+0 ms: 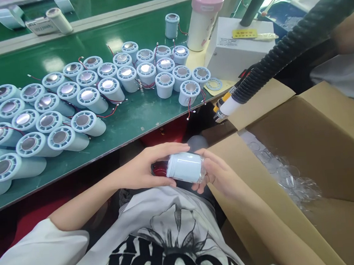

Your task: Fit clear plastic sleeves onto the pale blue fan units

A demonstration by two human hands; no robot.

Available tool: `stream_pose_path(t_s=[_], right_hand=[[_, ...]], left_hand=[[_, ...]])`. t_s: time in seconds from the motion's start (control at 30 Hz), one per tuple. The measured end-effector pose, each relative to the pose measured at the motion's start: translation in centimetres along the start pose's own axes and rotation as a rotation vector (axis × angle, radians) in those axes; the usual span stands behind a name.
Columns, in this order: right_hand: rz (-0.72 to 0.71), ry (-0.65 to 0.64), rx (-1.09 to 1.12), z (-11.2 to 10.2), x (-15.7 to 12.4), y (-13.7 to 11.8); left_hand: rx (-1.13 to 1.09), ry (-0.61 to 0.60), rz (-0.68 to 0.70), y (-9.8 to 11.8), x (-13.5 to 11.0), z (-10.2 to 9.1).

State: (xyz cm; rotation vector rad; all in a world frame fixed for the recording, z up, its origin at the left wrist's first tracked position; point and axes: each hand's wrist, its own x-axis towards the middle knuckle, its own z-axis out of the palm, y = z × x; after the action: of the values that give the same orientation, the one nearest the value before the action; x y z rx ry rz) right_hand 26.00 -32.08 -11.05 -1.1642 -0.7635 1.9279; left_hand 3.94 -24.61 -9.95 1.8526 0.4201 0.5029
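Over my lap I hold a pale blue plastic cylinder lying sideways between both hands. My left hand wraps its fingers over the left end and top. My right hand grips the right end, where a clear round cap sits against the cylinder. Many similar cylinders with metal discs on top and red and black wires lie and stand on the green bench in front of me.
An open cardboard box at my right holds several clear round caps. A black corrugated hose with a white and yellow nozzle hangs over it. A white machine housing and a pink-lidded bottle stand at the back.
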Motion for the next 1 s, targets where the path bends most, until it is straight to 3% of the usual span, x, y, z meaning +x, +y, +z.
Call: stream_pose_path(t_s=[0.33, 0.6, 0.8, 0.9, 1.0], right_hand=[[0.072, 0.011, 0.03, 0.3, 0.5, 0.2], [0.348, -0.065, 0.159, 0.5, 0.6, -0.3], [0.42, -0.069, 0.127, 0.5, 0.5, -0.3], [0.275, -0.038, -0.057, 0.1, 0.5, 0.5], [-0.206, 0.179, -0.436, -0.4, 0.3, 1.2]], left_hand=[[-0.133, 0.0, -0.038, -0.4, 0.1, 0.2], [-0.13, 0.001, -0.008, -0.9, 0.2, 0.4], [-0.11, 0.041, -0.027, -0.7, 0.2, 0.9], [-0.164, 0.068, -0.117, -0.1, 0.2, 1.1], [-0.262, 0.101, -0.239, 0.5, 0.1, 1.2]])
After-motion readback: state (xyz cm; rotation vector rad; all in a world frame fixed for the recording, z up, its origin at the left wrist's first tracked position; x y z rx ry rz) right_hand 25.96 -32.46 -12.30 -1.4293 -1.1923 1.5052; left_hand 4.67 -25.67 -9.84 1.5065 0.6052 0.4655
